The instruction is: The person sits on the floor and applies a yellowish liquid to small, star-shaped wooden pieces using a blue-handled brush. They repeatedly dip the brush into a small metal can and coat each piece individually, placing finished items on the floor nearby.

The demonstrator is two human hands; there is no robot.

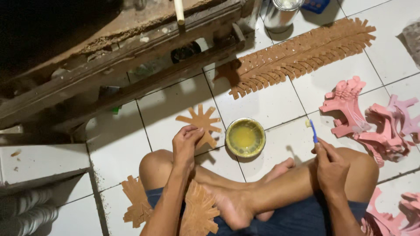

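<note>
A flat brown star-shaped cutout with many spokes [202, 123] sits near the middle of the frame, pinched at its lower edge by the left hand [186, 143], fingers closed on it above the left knee. The right hand [329, 165], at the right of the frame, is clenched around a small blue-handled brush [312, 130] held upright, bristles up. Between the two hands a round shallow bowl of yellowish glue [245, 137] rests on the white tiled floor [271, 105]. A long overlapping row of brown star cutouts [302, 54] runs toward the upper right. Pink star cutouts [372, 122] pile at the right edge. More brown cutouts [199, 214] lie by the crossed legs at the bottom.
</note>
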